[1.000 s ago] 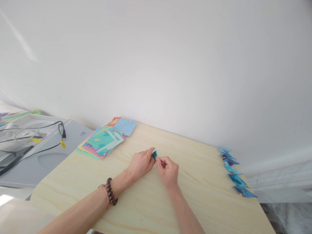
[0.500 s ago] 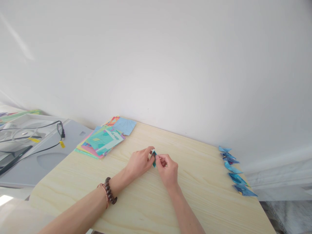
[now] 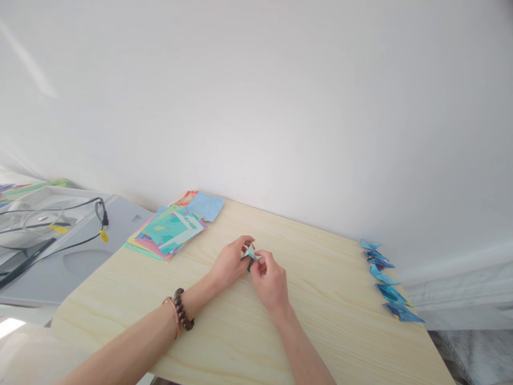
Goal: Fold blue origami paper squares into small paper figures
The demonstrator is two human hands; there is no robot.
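Observation:
A small piece of folded origami paper (image 3: 250, 251), teal with pale green faces, is held between both hands above the middle of the table. My left hand (image 3: 232, 260) pinches it from the left, fingers closed around its edge. From the right, my right hand (image 3: 271, 276) grips it between thumb and bent fingers. A pale pointed flap stands up between the fingertips, while the lower part is partly hidden by the fingers.
A stack of coloured printed paper sheets (image 3: 170, 232) lies at the table's back left. Several blue folded paper pieces (image 3: 388, 293) form a row along the right edge. Left of the wooden table (image 3: 320, 299) are cables (image 3: 102, 214) on a grey-white surface. A white wall (image 3: 256, 107) rises behind.
The folded paper has turned and spread, now showing pale faces where a narrow teal edge showed before. Both hands have shifted slightly, the right one a little to the left.

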